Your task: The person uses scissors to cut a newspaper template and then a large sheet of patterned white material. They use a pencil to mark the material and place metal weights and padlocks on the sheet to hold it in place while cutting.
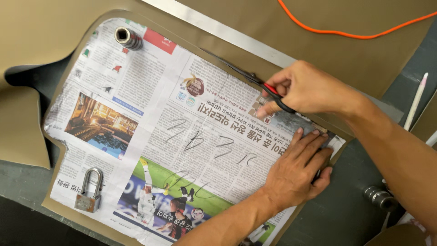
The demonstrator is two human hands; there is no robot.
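The left hand (298,171) lies flat, fingers spread, on the one newspaper pattern (154,136), apparently pinning it against the tan sheet (318,54) beneath; just beyond its fingertips the right hand (309,89) has fingers closed through the handles of one pair of scissors (255,82), blades along the paper's edge. Far from both hands, one padlock (89,191) and one metal socket (128,37) seem to weigh down the corners

No packages, labels, signs or screens visible.
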